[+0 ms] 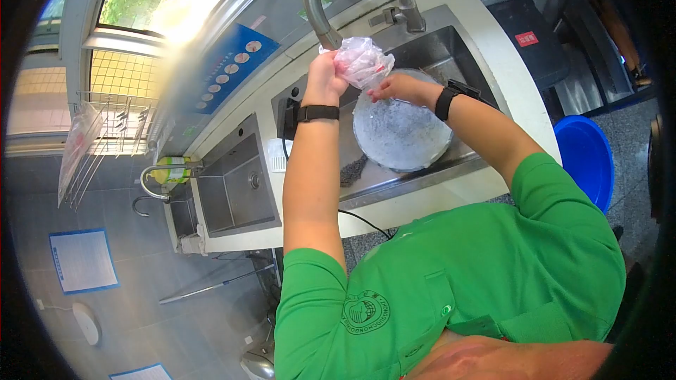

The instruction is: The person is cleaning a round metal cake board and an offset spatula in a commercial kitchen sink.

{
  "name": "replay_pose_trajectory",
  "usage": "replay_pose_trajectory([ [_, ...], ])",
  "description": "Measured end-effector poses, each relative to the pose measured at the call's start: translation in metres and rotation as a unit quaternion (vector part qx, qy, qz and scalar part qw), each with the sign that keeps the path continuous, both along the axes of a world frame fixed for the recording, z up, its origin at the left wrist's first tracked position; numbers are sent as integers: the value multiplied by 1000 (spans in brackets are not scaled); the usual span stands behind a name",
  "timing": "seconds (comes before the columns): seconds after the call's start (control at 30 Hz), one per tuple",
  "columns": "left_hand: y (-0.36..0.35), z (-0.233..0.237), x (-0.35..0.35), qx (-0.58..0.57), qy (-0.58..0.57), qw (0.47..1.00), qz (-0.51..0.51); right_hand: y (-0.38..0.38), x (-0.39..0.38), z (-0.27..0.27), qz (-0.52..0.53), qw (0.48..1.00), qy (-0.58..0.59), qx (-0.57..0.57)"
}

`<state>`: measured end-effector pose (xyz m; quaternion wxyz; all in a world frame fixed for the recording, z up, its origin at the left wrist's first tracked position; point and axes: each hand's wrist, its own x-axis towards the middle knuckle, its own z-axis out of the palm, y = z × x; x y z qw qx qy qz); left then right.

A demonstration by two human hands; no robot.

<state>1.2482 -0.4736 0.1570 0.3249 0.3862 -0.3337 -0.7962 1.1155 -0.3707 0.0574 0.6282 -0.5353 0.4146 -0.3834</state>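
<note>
A crumpled, clear and pinkish plastic bag [362, 63] is held up beside the faucet spout, with my left hand [327, 83] closed round its left side. My right hand [403, 90] has its fingers bent together at the bag's lower end, pinching it. Below both hands a round, whitish basin [405, 134] rests in the steel sink [461, 53]; its contents look pale and cloudy. What is inside the bag is too unclear to tell.
The grey faucet [313, 0] arches over the sink. A second sink [236, 183] and a small white box [278, 155] are at the left. A dark scrap [353, 169] lies beside the basin. On the floor at the right stands a blue tub [588, 162].
</note>
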Motion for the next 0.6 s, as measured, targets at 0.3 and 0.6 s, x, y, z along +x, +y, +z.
replay_pose_trajectory([
  [0.3,8,10,5,41,-13,999,-17,-3,-10,-3,-10,989,-137,-48],
  [0.6,42,32,8,-158,-265,951,5,-10,-43,80,12,872,-475,117],
])
